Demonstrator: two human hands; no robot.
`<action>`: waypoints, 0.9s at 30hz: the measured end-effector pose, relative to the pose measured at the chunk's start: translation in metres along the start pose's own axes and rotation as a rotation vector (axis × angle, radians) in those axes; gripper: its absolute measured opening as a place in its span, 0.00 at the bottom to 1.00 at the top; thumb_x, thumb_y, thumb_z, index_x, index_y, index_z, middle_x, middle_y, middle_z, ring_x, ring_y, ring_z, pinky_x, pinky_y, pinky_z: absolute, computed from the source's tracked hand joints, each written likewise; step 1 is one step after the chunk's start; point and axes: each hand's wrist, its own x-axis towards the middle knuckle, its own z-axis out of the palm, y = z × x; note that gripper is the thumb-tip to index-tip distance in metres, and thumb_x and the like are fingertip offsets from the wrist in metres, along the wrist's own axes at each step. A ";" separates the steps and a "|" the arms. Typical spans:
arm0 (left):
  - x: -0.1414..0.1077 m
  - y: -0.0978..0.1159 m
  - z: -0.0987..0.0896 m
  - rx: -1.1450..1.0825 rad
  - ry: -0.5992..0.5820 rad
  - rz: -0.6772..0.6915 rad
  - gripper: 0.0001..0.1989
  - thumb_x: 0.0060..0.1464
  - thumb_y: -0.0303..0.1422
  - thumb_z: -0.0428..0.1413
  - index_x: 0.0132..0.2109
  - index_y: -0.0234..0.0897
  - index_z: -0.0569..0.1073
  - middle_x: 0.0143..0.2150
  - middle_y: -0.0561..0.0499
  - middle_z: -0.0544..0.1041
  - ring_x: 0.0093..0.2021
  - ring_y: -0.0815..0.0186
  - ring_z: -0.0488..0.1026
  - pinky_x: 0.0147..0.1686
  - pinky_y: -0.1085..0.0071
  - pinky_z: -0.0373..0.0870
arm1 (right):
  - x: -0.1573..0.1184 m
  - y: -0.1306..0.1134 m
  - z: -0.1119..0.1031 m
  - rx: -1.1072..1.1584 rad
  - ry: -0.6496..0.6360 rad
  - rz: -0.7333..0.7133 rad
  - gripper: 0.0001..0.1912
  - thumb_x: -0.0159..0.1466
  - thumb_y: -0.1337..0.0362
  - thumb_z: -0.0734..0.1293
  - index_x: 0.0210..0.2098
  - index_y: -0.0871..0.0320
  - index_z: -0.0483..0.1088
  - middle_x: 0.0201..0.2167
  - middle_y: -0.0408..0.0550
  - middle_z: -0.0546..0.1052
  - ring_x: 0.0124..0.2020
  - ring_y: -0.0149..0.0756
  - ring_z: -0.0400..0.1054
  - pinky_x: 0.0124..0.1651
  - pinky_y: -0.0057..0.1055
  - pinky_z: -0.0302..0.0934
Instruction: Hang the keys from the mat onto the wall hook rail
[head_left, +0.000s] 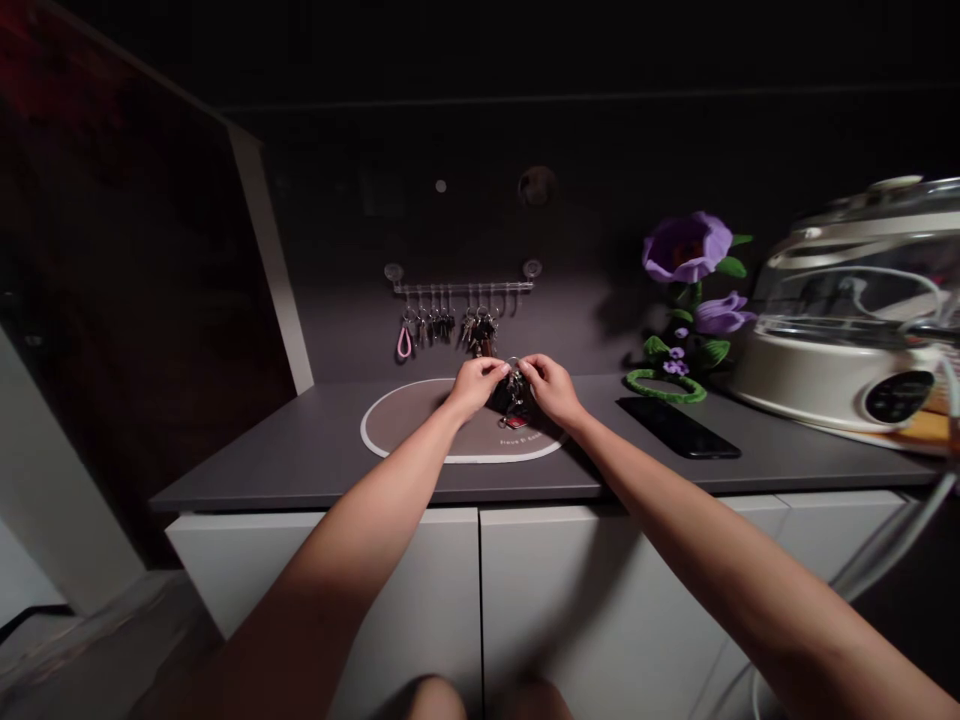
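Between my two hands hangs a bunch of keys (514,388) on a metal ring, held just over an oval mat (409,420). My left hand (478,385) pinches the ring from the left side with thumb and fingertips. From the right, my right hand (549,386) pinches the same ring, its fingers closed. A red tag (515,423) dangles at the bottom of the bunch; whether it touches the mat I cannot tell. Behind the hands, a clear hook rail (465,288) on the wall carries several key rings and a pink loop (404,343).
A black phone (679,428) lies on the grey counter (255,455) to the right. Behind it stand purple flowers (688,248) with a green ring base (666,387). At the far right is a white appliance (817,370) with a clear upper part and a cable. White cabinet doors (555,590) are below.
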 end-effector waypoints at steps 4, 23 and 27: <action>0.000 -0.003 0.003 -0.090 0.051 -0.035 0.11 0.42 0.36 0.57 0.30 0.32 0.75 0.29 0.49 0.76 0.31 0.68 0.69 0.36 0.71 0.64 | 0.001 0.002 0.001 0.210 -0.049 0.122 0.14 0.51 0.55 0.66 0.31 0.59 0.66 0.27 0.43 0.70 0.28 0.30 0.62 0.34 0.28 0.57; 0.003 -0.005 0.006 0.026 0.254 -0.016 0.12 0.50 0.36 0.51 0.37 0.31 0.71 0.36 0.45 0.75 0.35 0.68 0.71 0.39 0.71 0.66 | 0.034 -0.009 0.003 0.529 0.015 0.330 0.12 0.46 0.59 0.69 0.25 0.60 0.66 0.18 0.40 0.68 0.17 0.26 0.59 0.20 0.25 0.55; 0.001 -0.008 0.005 0.226 0.295 0.006 0.11 0.52 0.36 0.49 0.37 0.34 0.70 0.36 0.46 0.74 0.36 0.67 0.70 0.40 0.70 0.65 | 0.056 -0.009 0.005 0.520 0.079 0.332 0.09 0.48 0.62 0.67 0.24 0.60 0.65 0.14 0.39 0.66 0.13 0.26 0.56 0.15 0.25 0.52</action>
